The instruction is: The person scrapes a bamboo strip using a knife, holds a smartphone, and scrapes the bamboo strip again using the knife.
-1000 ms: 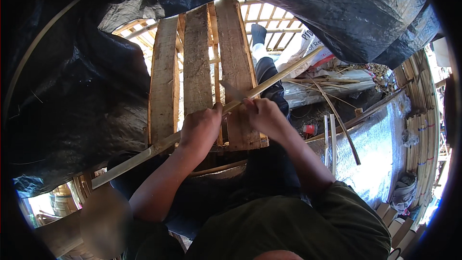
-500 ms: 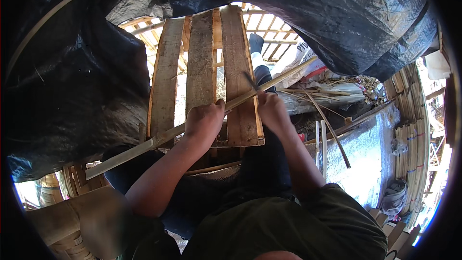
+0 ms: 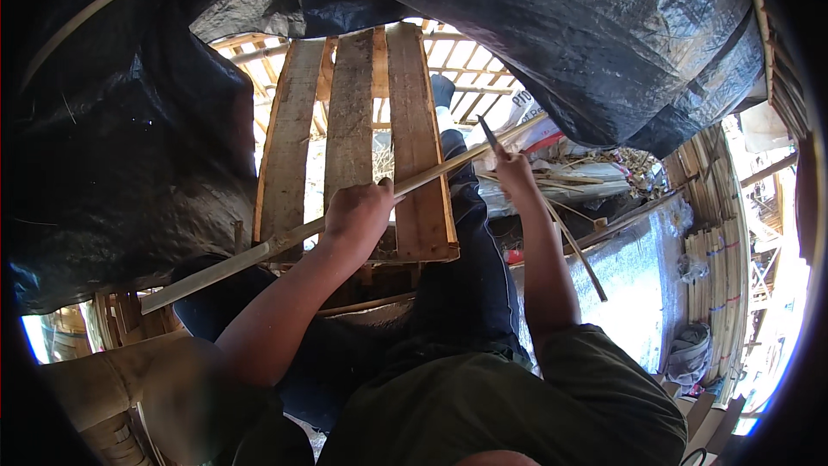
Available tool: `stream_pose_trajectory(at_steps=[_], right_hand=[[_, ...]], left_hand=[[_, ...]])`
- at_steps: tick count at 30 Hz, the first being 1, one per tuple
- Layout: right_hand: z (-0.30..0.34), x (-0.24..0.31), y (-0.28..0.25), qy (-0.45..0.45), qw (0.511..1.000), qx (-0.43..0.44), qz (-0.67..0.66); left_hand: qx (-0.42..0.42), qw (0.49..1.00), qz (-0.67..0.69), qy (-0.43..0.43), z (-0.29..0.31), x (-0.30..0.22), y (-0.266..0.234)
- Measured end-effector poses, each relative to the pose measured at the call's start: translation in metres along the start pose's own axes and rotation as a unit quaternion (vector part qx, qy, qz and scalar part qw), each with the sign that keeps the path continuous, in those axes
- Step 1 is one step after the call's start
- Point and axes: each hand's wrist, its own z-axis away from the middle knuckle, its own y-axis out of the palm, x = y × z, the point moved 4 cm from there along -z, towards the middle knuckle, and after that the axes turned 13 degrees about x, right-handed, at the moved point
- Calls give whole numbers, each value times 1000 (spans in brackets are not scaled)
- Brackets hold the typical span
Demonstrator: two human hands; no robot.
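A long pale bamboo strip (image 3: pixel 224 263) runs slantwise from lower left to upper right across my lap. My left hand (image 3: pixel 358 214) is closed around its middle, over the front edge of a wooden pallet (image 3: pixel 349 129). Farther up the strip my right hand (image 3: pixel 515 169) grips a thin dark knife (image 3: pixel 488 134), whose blade rests against the strip near its far end. My legs in dark trousers (image 3: pixel 470 250) stretch out under the strip.
Black plastic sheeting (image 3: pixel 129 147) hangs at the left and overhead. Bundles of split bamboo slats (image 3: pixel 720 267) stand at the right beside a shiny silver sheet (image 3: pixel 638 285). Loose strips and shavings (image 3: pixel 595 177) lie beyond my right hand.
My right hand has slid with the knife along the strip, away from my left hand toward the far end. The left hand keeps its grip in nearly the same place.
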Motion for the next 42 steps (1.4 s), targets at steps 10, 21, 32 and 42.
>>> stream_pose_trajectory(at_steps=[10, 21, 32, 42], right_hand=[[-30, -36, -23, 6, 999, 27, -16], [-11, -19, 23, -28, 992, 124, -21], [-36, -30, -34, -26, 993, -4, -118], [-10, -13, 42, -88, 985, 147, -14]], left_hand=[[-20, 1000, -9, 1, -1, 1, 6], [-10, 1000, -7, 9, 6, 3, -3], [-6, 999, 0, 32, -1, -2, -2], [31, 999, -25, 11, 6, 0, -3]])
